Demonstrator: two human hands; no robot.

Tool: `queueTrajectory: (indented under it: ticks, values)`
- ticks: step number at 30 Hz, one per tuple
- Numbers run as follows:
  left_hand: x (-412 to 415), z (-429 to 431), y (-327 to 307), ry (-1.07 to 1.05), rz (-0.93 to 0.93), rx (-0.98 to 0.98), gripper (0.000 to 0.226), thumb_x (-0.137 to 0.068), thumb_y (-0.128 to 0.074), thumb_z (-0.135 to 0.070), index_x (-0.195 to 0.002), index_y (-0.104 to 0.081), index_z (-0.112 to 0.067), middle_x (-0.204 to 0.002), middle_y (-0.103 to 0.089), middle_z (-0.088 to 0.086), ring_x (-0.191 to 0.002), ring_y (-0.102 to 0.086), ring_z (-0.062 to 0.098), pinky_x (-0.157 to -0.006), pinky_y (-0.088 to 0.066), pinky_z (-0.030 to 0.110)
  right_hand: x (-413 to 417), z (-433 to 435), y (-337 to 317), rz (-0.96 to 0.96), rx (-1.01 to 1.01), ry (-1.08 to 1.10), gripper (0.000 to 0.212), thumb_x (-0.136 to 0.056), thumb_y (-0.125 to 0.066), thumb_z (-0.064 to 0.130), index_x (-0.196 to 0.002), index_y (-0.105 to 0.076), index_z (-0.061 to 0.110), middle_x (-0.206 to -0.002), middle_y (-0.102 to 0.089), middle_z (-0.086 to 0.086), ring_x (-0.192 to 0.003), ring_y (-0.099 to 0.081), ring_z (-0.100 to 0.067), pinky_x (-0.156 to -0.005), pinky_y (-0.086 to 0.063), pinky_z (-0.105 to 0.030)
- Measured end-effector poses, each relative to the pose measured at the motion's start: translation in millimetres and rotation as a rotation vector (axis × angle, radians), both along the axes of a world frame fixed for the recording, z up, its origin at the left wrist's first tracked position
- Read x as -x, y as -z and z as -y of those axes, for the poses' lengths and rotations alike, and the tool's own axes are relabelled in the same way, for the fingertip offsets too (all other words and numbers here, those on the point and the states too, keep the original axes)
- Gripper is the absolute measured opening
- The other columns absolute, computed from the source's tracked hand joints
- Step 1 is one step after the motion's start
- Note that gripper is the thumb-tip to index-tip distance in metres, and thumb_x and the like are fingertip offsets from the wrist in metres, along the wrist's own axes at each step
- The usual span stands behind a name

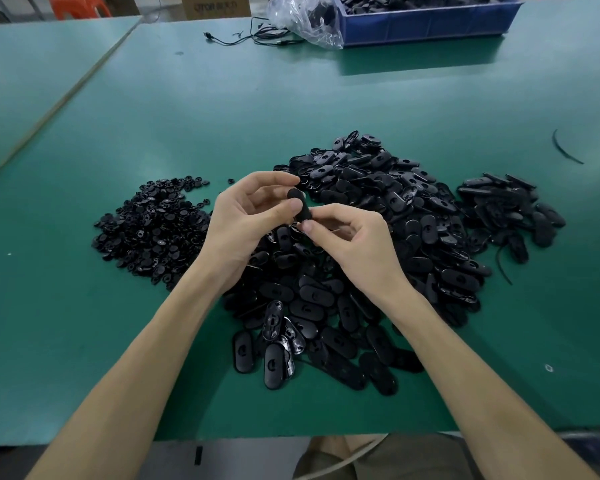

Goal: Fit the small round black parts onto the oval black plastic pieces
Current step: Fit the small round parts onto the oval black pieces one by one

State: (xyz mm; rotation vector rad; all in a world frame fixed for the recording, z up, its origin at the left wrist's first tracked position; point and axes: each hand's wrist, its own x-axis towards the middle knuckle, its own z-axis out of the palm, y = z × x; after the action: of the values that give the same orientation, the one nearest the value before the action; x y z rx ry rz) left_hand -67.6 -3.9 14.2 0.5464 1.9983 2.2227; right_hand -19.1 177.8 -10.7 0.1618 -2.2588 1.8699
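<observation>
Oval black piece [302, 213] | pinched between left hand [246, 220] and right hand [354, 244] fingers | above oval pile [413, 216]

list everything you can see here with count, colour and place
table: one, green, under everything
round parts: one pile, black, table left
ovals: one big pile, black, centre
side pile: one, black ovals, right of the big pile
held oval: one, black, between both hands
strip: one, black, far right of table
bin: one, blue, far right, black parts inside
bag: one, clear, at bin's left end
cable: a tangle, black, left of bag
box: one, cardboard, beyond table
stool: one, orange, beyond table, left
left hand: one, grips held oval
right hand: one, pinches held oval's lower end
</observation>
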Motion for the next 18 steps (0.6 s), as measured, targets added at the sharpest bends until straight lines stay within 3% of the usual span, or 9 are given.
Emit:
queueTrajectory:
  ticks: [4,7,13,18]
  values:
    - [-1.1,-0.8,-1.0,0.001,-0.042,0.008,0.025,-0.086,-0.081,-0.006,-0.108,-0.075,-0.015,-0.103,-0.072,0.001,-0.099,-0.065,0.016,-0.092,-0.054,0.028,-0.3,0.9,0.8,0.006,0.003,0.006,0.018,-0.094,-0.078,0.021,-0.112,-0.079,0.020,-0.099,-0.080,0.009,-0.095,-0.076,-0.011,-0.091,-0.061,-0.037]
    - [-1.2,-0.4,-2.6,0.008,-0.071,0.026,0.022,-0.086,-0.080,-0.004,-0.104,-0.074,-0.017,-0.104,-0.074,0.002,-0.096,-0.066,0.017,-0.089,-0.055,0.028,-0.6,1.5,-0.8,-0.007,0.039,0.010,0.022,-0.095,-0.078,0.025,-0.116,-0.075,0.019,-0.104,-0.079,0.009,-0.099,-0.075,-0.011,-0.091,-0.061,-0.033]
    - [-5.0,-3.7,-2.4,0.050,-0.122,0.123,0.020,-0.088,-0.076,0.001,-0.108,-0.076,-0.003,-0.104,-0.075,0.009,-0.093,-0.069,0.017,-0.085,-0.054,0.025,-0.5,2.0,-2.4,-0.024,0.048,0.044,0.011,-0.102,-0.070,0.024,-0.110,-0.072,0.017,-0.092,-0.079,0.006,-0.087,-0.076,-0.012,-0.077,-0.059,-0.027]
    - [-5.6,-5.7,-1.1,0.037,-0.159,0.230,0.024,-0.088,-0.078,-0.003,-0.113,-0.075,-0.002,-0.112,-0.066,0.024,-0.091,-0.059,0.031,-0.090,-0.057,0.039,-0.3,2.3,-1.1,-0.008,0.031,0.043,0.012,-0.103,-0.067,0.028,-0.102,-0.073,0.018,-0.087,-0.078,0.005,-0.079,-0.075,-0.013,-0.068,-0.053,-0.022]
